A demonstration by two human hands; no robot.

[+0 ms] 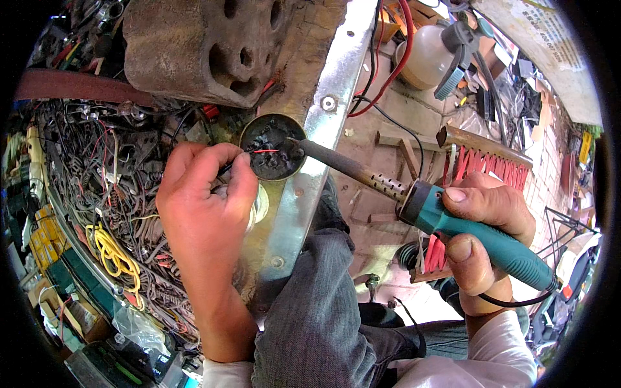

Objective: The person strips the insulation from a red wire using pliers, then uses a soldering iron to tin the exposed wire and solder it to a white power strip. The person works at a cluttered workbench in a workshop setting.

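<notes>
Soldering iron (424,207) and red wire (264,151) meeting over round tin (273,177), bench edge (310,194).
Main risk, as judged: fingertips sit near the iron's tip, so if it is hot, a slip of the right hand could burn skin or scorch insulation; a nudge could also knock the thin wire from its small grip. Left hand (207,187): thumb and forefinger pinched together on the wire, its free end inside the tin's mouth above dark lumpy residue. Right hand (508,210): closed round the teal handle, thumb and forefinger on opposite sides. Whether tip touches wire, cannot tell.
</notes>
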